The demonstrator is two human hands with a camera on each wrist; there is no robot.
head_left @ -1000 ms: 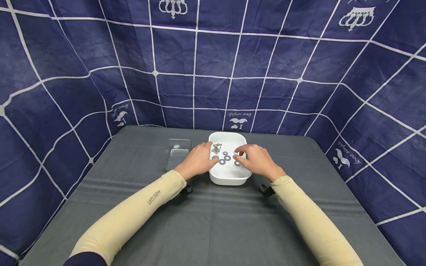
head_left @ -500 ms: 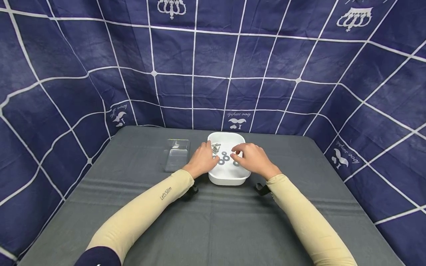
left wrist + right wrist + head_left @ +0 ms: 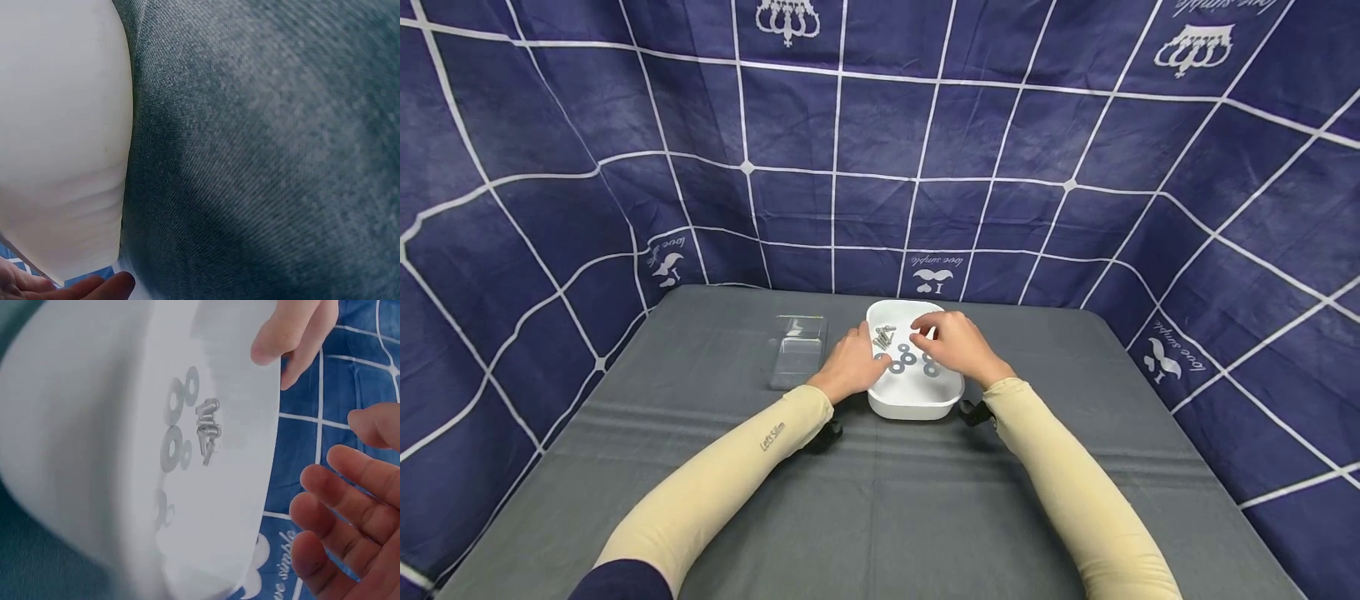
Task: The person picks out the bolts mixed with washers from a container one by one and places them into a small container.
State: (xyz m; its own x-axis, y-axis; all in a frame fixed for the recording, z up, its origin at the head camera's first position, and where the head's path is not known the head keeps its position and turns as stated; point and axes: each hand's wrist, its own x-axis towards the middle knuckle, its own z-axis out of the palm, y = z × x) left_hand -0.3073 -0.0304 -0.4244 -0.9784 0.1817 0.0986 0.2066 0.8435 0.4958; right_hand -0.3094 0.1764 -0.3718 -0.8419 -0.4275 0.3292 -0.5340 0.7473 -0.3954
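Observation:
A white tub [image 3: 917, 407] sits on the grey-covered table. Inside, several silver screws [image 3: 884, 337] lie in a small pile towards the far left, with several flat grey washers [image 3: 908, 359] nearer the middle. My left hand [image 3: 852, 364] holds the tub's left rim; the right wrist view shows its thumb inside the wall and fingers outside. My right hand [image 3: 957, 340] hovers over the right part of the tub. Its fingers [image 3: 319, 487] are loosely bent and apart, with nothing visible between them in the right wrist view.
A clear plastic case [image 3: 799, 357] with compartments lies left of the tub, beside my left hand. Behind the table [image 3: 865, 500] hangs a blue curtain [image 3: 880, 125] with white grid lines, which also borders both sides.
My right hand has moved left and slightly away from me over the tub, uncovering washers on the right. My left hand shifted slightly at the rim, showing more of the clear case.

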